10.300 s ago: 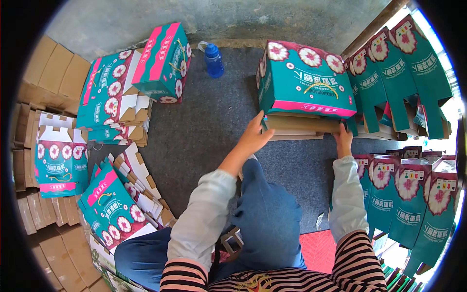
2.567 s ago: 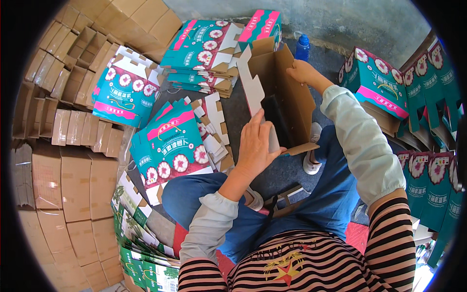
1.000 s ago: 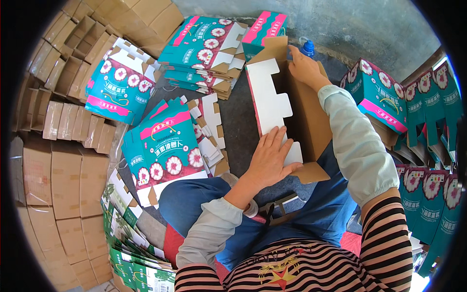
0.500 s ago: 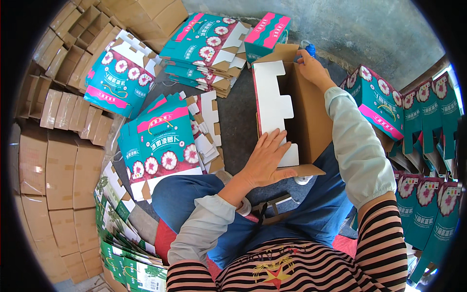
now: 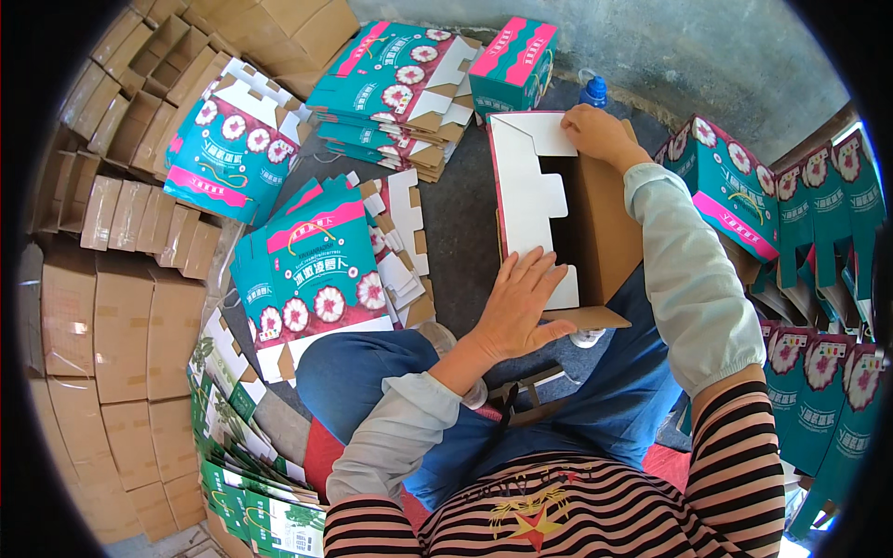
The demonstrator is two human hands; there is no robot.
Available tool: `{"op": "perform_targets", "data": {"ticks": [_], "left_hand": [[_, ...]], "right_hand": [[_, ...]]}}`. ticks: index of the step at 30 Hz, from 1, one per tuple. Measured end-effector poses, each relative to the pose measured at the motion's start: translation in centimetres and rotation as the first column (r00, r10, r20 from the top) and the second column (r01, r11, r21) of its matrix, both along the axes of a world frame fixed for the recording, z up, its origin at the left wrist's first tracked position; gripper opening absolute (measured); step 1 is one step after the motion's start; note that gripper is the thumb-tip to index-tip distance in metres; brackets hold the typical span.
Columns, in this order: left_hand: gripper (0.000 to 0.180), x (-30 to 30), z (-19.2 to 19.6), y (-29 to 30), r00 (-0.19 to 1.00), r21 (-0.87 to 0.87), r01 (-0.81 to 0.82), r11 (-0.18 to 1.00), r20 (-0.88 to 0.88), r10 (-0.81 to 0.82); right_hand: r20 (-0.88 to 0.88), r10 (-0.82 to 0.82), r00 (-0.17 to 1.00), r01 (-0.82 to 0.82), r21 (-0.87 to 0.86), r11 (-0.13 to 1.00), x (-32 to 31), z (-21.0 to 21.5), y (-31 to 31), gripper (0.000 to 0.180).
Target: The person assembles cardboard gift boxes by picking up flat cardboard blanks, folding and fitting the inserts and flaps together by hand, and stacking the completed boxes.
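A partly folded carton [image 5: 619, 209] stands between my knees, brown inside, its top partly open. A white notched flap [image 5: 523, 181] spans its left side. My left hand [image 5: 521, 312] lies on the near end of that flap, fingers stretched out and thumb apart. At the far end, the curled fingers of my right hand [image 5: 600, 135] press on the carton's far corner; the fingertips are partly hidden. A brown end flap [image 5: 591, 319] sticks out at the near side.
Flat teal cartons lie in a pile [image 5: 321, 270] at left and in a stack [image 5: 395, 84] behind. Finished teal boxes [image 5: 513, 60] stand at the back and right [image 5: 730, 191]. Brown cartons [image 5: 121, 316] are stacked far left. A blue bottle [image 5: 593, 91] is by the wall.
The brown flap at the carton's far end has gone from standing out to folded in, with white now showing at that corner. My right hand has curled; my left hand stays on the flap.
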State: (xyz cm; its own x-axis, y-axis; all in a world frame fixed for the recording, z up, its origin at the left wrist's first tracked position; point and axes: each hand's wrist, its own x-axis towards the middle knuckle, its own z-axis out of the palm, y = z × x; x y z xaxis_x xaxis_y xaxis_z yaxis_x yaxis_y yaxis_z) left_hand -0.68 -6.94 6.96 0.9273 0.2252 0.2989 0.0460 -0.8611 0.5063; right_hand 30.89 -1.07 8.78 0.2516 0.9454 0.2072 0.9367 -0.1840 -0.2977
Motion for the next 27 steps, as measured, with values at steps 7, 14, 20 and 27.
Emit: {"op": "perform_targets", "data": {"ticks": [7, 14, 20, 27], "left_hand": [[0.055, 1.8, 0.5, -1.3, 0.951, 0.008, -0.275, 0.961, 0.15, 0.271], [0.055, 5.1, -0.2, -2.7, 0.974, 0.501, -0.222, 0.836, 0.161, 0.162], [0.074, 6.2, 0.5, -5.5, 0.986, 0.156, -0.127, 0.979, -0.083, 0.142], [0.056, 6.2, -0.9, -5.9, 0.955, 0.356, -0.251, 0.9, -0.06, 0.29]], "right_hand": [[0.272, -0.13, 0.953, 0.181, -0.173, 0.968, -2.8, 2.2, -0.5, 0.047], [0.247, -0.164, 0.955, 0.223, -0.231, 0.947, -3.5, 3.8, -1.1, 0.052], [0.223, -0.229, 0.948, 0.281, -0.244, 0.928, -3.7, 3.9, -1.5, 0.049], [0.164, -0.249, 0.955, 0.279, -0.201, 0.939, -2.4, 3.1, -2.4, 0.042]]}}
